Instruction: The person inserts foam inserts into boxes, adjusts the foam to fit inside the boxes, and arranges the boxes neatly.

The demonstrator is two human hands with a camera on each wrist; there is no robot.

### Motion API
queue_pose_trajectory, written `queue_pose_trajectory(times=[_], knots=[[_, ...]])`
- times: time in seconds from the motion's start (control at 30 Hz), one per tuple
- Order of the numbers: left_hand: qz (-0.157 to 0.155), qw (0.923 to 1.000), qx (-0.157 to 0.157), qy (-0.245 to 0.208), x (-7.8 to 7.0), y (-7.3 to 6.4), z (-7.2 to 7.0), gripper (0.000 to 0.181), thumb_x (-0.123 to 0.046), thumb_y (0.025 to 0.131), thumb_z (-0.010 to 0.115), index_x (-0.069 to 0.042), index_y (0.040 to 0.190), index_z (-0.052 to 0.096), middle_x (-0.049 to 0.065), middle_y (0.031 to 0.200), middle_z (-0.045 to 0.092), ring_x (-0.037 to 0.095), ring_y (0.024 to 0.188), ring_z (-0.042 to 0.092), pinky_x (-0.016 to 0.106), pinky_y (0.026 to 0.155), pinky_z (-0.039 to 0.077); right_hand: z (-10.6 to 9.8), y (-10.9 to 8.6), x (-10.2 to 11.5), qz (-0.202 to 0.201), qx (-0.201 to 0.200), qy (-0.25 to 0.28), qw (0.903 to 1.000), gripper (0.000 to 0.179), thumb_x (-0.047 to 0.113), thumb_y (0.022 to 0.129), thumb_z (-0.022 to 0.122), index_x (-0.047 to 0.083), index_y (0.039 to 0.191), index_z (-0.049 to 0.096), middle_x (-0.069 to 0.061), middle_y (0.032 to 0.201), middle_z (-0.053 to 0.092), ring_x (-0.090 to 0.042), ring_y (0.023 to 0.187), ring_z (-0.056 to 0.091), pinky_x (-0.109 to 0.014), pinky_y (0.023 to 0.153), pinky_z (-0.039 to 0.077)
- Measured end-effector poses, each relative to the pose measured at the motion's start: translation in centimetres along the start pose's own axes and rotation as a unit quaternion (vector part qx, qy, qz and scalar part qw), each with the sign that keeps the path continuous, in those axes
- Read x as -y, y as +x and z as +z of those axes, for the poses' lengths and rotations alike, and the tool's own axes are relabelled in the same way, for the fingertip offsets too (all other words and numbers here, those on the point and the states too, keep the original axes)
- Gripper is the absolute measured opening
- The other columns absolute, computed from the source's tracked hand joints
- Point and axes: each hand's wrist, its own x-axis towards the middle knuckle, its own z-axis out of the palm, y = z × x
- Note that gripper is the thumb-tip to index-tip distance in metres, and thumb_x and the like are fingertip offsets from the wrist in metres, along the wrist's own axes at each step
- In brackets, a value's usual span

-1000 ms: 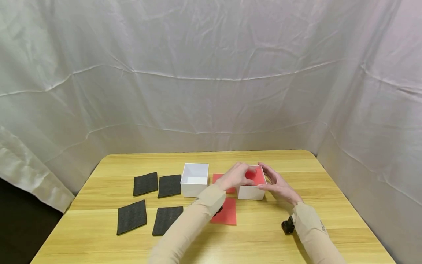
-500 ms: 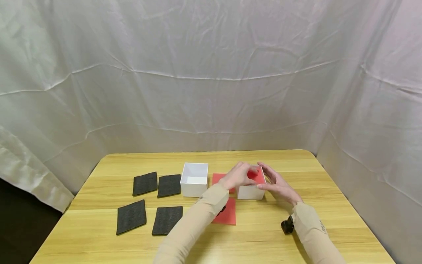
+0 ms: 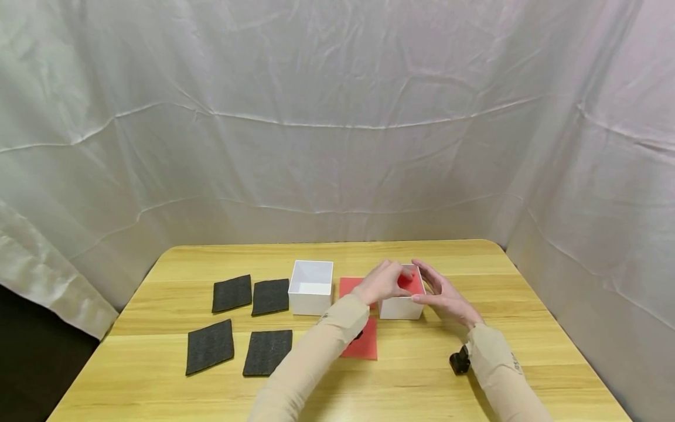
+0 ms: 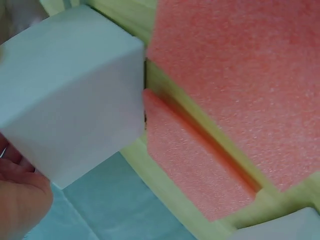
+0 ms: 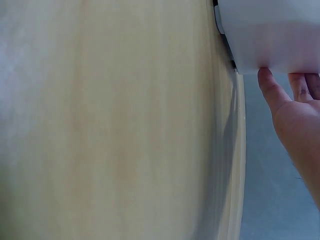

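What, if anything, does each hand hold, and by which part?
The right hand holds the right box by its right side; whether the left hand holds anything is unclear.

Head view looks forward-down; close wrist views share one white box.

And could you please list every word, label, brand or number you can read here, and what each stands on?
No text is readable.
Right sleeve: small dark print, too blurred to read.
Left sleeve: faint dark marks, too small to read.

Fingers obstruct right box (left box accessible).
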Motion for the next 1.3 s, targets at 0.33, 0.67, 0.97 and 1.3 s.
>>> queue_pose_trajectory(times=[0.33,0.67,0.97,1.3], knots=[[-0.007,1.0000,-0.002,0.000,0.3,0.0,0.2,0.031,-0.024,0.084,0.082,-0.012,0.113,0.078,-0.002,0.104,0.078,0.007,0.085,0.061,0.012,0.078,0.049,0.0,0.2,-0.1,-0.004,0.002,-0.001,1.0000,0.090,0.009,0.092,0.070,0.012,0.162,0.014,-0.019,0.170,0.004,-0.039,0.157,0.003,-0.037,0.124,0.025],[-0.014,0.9935,-0.024,-0.110,1.1,-1.6,-1.7,0.041,-0.023,0.088,0.079,-0.011,0.126,0.071,0.001,0.126,0.073,0.017,0.121,0.066,0.030,0.103,0.053,0.0,0.6,-0.5,0.009,0.005,0.054,0.9985,0.093,0.005,0.092,0.069,0.011,0.163,0.009,-0.017,0.171,0.001,-0.037,0.157,0.001,-0.011,0.103,0.042],[0.020,0.9864,-0.036,-0.159,1.7,-4.4,-3.7,0.039,-0.018,0.086,0.081,-0.003,0.121,0.069,0.009,0.120,0.073,0.023,0.114,0.066,0.038,0.104,0.052,-0.2,0.5,-0.6,0.008,0.005,0.059,0.9982,0.094,0.004,0.091,0.068,0.010,0.163,0.007,-0.017,0.171,-0.001,-0.038,0.156,-0.001,-0.009,0.103,0.041],[0.018,0.9859,0.021,-0.165,3.2,-8.2,-2.9,0.040,-0.004,0.077,0.086,0.003,0.109,0.063,0.021,0.110,0.069,0.036,0.107,0.065,0.044,0.099,0.054,-0.1,0.7,-0.5,0.012,-0.005,0.064,0.9979,0.098,0.006,0.090,0.071,0.009,0.162,0.006,-0.018,0.170,0.000,-0.039,0.156,0.002,-0.009,0.102,0.040]])
